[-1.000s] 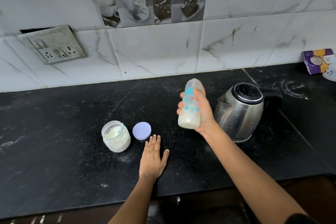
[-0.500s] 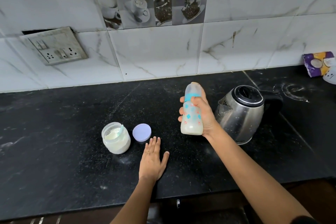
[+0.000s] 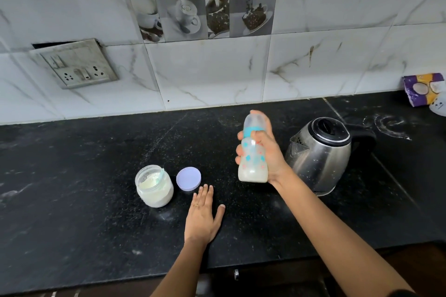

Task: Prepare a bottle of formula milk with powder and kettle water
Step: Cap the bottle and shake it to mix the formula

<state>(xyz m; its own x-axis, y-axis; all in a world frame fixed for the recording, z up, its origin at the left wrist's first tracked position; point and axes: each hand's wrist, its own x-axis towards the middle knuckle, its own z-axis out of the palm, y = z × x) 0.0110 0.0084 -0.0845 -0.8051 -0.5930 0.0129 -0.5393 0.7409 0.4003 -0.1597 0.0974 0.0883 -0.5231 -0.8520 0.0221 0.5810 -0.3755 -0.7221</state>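
- My right hand [image 3: 268, 154] has its fingers wrapped round the capped bottle [image 3: 253, 152], held above the tabletop [image 3: 72, 200] beside the kettle [image 3: 321, 152]; hard shaking could loosen my grip.
- My left hand [image 3: 202, 217] lies flat, fingers spread, holding nothing, near the open powder jar [image 3: 154, 187]; a nudge could spill powder.

Counter [image 3: 72, 176]: being spread across the lower half of the frame, below the tiled wall [image 3: 205, 75].
Powder jar [image 3: 154, 187]: being kept left of centre, a scoop [image 3: 161, 174] inside.
Lid [image 3: 188, 178]: lying just right of the jar.
Left hand [image 3: 201, 218]: being rested flat on the counter, below the lid.
Bottle [image 3: 253, 152]: being held upright above the counter in the right hand [image 3: 270, 152].
Kettle [image 3: 318, 154]: being kept right of the bottle.
Socket plate [image 3: 74, 64]: upper left.
Packet [image 3: 423, 89]: far right edge.
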